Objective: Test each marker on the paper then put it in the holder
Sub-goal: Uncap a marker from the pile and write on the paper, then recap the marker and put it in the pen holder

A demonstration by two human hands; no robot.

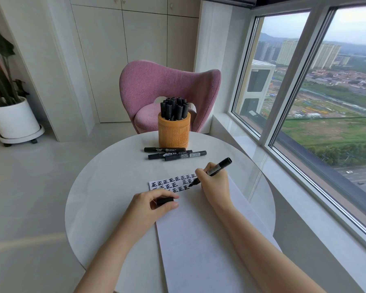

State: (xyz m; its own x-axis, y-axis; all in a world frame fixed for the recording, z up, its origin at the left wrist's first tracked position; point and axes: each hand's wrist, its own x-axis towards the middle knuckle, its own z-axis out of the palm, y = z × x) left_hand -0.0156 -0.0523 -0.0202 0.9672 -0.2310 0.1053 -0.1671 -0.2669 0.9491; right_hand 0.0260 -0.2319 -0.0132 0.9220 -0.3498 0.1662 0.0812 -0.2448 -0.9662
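Observation:
My right hand grips an uncapped black marker, its tip touching the white paper among rows of black written characters at the sheet's far end. My left hand pinches the marker's black cap and rests at the paper's left edge. Three capped black markers lie side by side on the table beyond the paper. Behind them stands the orange cylindrical holder, holding several upright black markers.
The round white table stands beside a large window on the right. A pink armchair faces me from behind the table. A white plant pot on a wheeled base sits on the floor at left.

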